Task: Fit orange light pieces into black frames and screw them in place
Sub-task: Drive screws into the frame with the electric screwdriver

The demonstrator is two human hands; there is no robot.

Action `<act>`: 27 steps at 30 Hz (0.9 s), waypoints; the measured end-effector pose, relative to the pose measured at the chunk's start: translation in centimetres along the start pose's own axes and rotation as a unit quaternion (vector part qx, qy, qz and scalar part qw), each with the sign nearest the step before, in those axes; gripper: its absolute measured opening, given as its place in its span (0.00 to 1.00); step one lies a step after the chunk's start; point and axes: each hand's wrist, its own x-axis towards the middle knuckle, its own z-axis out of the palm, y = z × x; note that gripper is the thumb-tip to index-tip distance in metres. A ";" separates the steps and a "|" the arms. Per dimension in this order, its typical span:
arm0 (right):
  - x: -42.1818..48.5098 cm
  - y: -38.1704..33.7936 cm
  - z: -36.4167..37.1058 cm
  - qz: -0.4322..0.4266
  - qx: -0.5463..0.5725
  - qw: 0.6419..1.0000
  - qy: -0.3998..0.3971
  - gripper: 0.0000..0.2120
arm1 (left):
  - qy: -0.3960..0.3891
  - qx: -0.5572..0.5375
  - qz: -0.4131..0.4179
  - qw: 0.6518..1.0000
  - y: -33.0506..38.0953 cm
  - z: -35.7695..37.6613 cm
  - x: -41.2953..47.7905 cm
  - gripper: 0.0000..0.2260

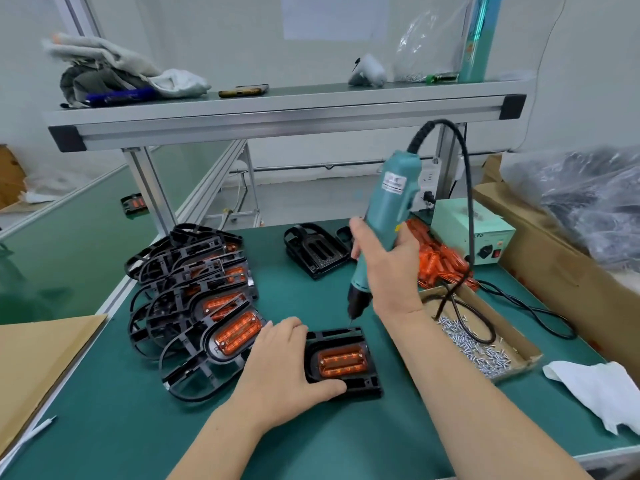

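Holding cylindrical screwdriver [385,216], rectangular black frame [366,386]

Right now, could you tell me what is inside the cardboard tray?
Loose silver screws and a loop of black cable lie in the tray; the right forearm covers its near corner.

Green-matted workbench [138,427] under an aluminium-framed shelf [277,112], pale wall [207,39] and paper sheet [334,19] behind.
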 end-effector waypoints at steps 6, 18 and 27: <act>2.0 3.5 -7.5 0.162 0.090 0.973 0.139 0.09 | -0.135 0.020 0.043 0.990 0.8 -0.1 1.5 0.59; 1.5 7.8 -13.3 0.300 -0.209 0.893 0.262 0.24 | -0.070 0.213 -0.070 0.972 1.9 -1.1 1.4 0.54; 0.7 8.1 -12.8 0.242 -0.318 0.898 0.185 0.32 | -0.026 0.257 -0.155 0.953 -0.5 -0.9 -0.2 0.43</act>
